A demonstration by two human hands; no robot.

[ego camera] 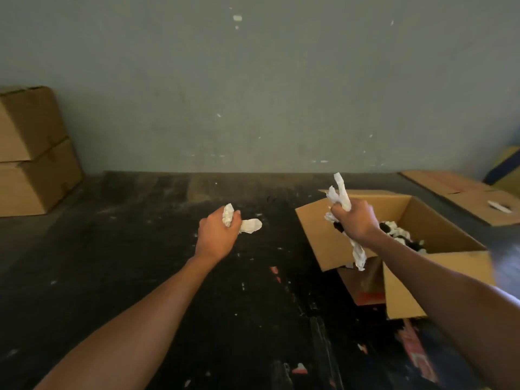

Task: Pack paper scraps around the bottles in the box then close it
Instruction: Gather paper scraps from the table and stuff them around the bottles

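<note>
An open cardboard box (pixel 422 218) stands on the dark floor at the right, its flaps up. Inside it I see dark bottle tops (pixel 384 228) among white paper scraps (pixel 399 235). My right hand (pixel 356 220) is over the box's left flap, closed around a long crumpled strip of white paper (pixel 342 192) that sticks out above and below the fist. My left hand (pixel 215 236) hovers over the floor left of the box, gripping a smaller crumpled paper scrap (pixel 249 225).
Two stacked closed cardboard boxes (pixel 31 153) stand against the wall at the far left. A flattened cardboard box (pixel 472 198) lies behind the open box at the right. Small paper bits litter the dark floor (pixel 140 235).
</note>
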